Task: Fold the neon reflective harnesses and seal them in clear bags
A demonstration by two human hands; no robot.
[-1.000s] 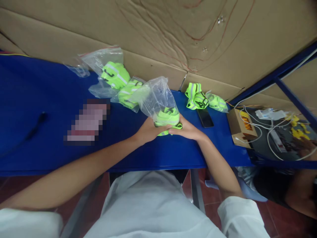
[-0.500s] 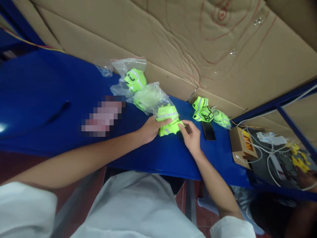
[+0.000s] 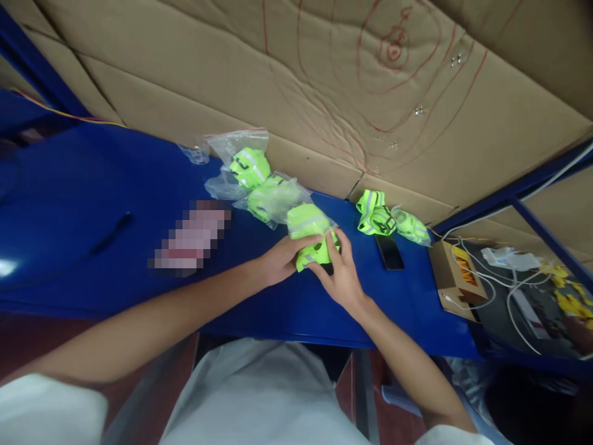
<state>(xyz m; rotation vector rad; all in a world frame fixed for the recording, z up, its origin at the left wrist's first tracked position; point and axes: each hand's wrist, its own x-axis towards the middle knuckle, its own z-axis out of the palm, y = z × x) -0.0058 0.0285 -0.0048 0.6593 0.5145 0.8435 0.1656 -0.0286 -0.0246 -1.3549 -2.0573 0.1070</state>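
Neon-yellow strap bundle (image 3: 304, 221): at mid-scene, above blue table (image 3: 278, 315). Left hand (image 3: 281, 259) grips its left side; right hand (image 3: 341, 275) pinches its right side, hands close together. Far left of it: two bagged bundles (image 3: 251, 167). Right: dark phone (image 3: 390, 253), loose roll (image 3: 373, 213) beyond.

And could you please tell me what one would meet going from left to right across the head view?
Black cable, pixelated pinkish item, leftmost bagged reflective strap bundle, held reflective strap bundle, unbagged reflective strap bundle, rightmost bagged reflective strap bundle, cardboard box.
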